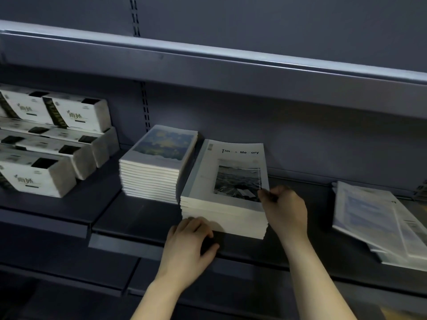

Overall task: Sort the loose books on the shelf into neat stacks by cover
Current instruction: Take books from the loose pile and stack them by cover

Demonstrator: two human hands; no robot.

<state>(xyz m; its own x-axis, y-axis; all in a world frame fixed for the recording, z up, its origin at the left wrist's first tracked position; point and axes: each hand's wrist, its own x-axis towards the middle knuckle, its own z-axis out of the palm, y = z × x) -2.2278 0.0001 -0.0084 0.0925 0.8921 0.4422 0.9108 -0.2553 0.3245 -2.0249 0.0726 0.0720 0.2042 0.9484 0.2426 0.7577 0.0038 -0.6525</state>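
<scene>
Grey metal shelf, painted, matt and smooth; upper shelf the same metal, its front lip faintly shiny; Time & Memory stack of paper books, cover smooth with a soft sheen, page edges matt off-white; blue-and-yellow stack likewise paper; tissue packs in glossy, slightly crinkled plastic wrap; loose books with smooth paper covers.

Middle stack: right hand pinches top cover; left hand, curled, against front.

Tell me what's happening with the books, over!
Left hand against front of Time & Memory stack. Right hand pinches edge of top book. Loose pile at right unsorted. Nothing blocking.
</scene>
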